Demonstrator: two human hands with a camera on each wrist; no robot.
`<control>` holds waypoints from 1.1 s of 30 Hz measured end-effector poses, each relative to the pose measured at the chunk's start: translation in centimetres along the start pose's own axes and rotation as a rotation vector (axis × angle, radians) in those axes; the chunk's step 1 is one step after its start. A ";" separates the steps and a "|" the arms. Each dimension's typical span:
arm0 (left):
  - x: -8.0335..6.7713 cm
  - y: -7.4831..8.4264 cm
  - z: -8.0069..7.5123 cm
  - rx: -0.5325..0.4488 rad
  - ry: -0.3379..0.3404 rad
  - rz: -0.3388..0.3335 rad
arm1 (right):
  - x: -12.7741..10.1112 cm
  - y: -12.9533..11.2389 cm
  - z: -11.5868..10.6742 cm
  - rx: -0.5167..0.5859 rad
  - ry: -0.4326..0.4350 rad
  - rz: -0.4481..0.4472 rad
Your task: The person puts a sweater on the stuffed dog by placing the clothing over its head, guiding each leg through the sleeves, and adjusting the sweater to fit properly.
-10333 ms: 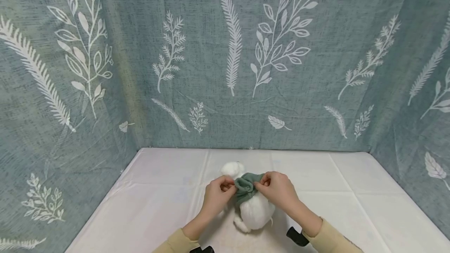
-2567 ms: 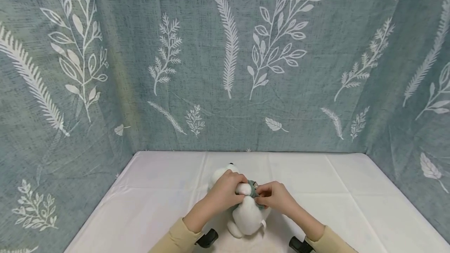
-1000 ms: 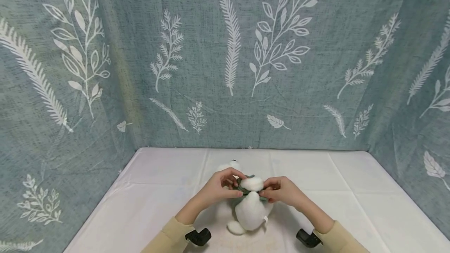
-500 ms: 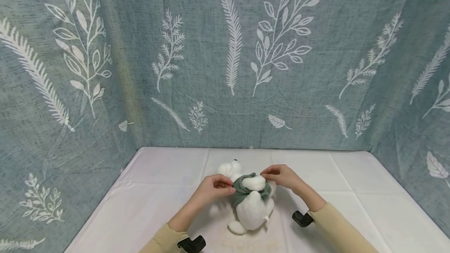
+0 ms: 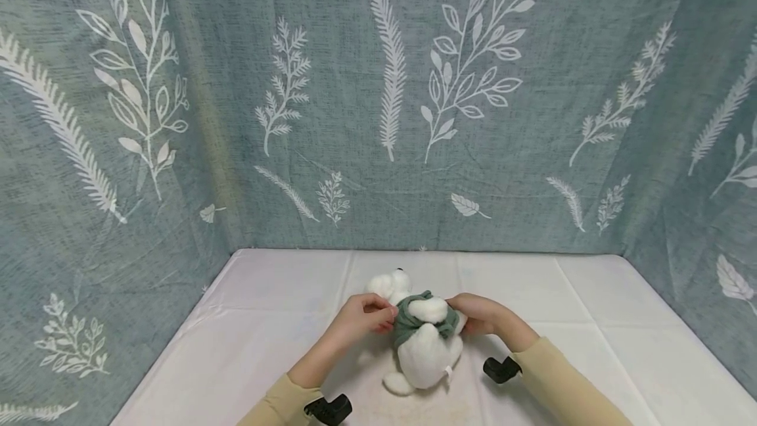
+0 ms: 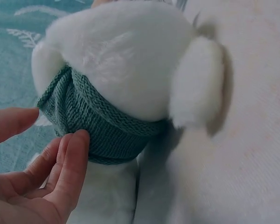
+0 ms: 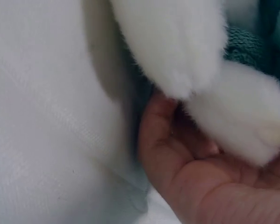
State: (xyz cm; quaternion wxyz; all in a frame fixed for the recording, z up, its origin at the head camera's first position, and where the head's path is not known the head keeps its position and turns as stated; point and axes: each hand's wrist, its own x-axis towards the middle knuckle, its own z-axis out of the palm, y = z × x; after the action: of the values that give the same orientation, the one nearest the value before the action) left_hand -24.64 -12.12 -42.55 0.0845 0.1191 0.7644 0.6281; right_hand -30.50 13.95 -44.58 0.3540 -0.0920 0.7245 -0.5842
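Observation:
A white plush toy (image 5: pixel 422 360) with a black nose lies on the table, its head pointing away to the left. A green knitted garment (image 5: pixel 408 327) wraps its middle, and a white limb lies across the top. My left hand (image 5: pixel 357 321) is at the garment's left side. In the left wrist view its fingertips (image 6: pixel 81 137) touch the knit (image 6: pixel 102 123), with the thumb apart from them near the edge. On the toy's far right side my right hand (image 5: pixel 481 313) holds a white limb. In the right wrist view its fingers curl behind that limb (image 7: pixel 242 112); their tips are partly hidden.
A white cloth covers the table (image 5: pixel 284 294). Blue-green curtains (image 5: pixel 355 117) with white leaf prints enclose the back and both sides. Black wrist cameras (image 5: pixel 501 369) sit below the beige sleeves. A small white tag hangs at the toy's rear.
Earlier both hands worked at the knit on the toy's back. They moved apart to its sides; since half a second ago the right hand has lowered onto the right-side limb.

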 end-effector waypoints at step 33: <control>1.1 3.1 1.1 0.232 0.076 -0.049 | -3.6 -1.3 1.6 0.162 0.168 -0.068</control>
State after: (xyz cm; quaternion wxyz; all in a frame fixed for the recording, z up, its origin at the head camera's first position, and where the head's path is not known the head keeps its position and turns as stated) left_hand -25.15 -10.19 -39.75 0.0563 0.0853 0.8372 0.5373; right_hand -27.27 14.31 -42.09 0.2783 -0.0382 0.6984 -0.6583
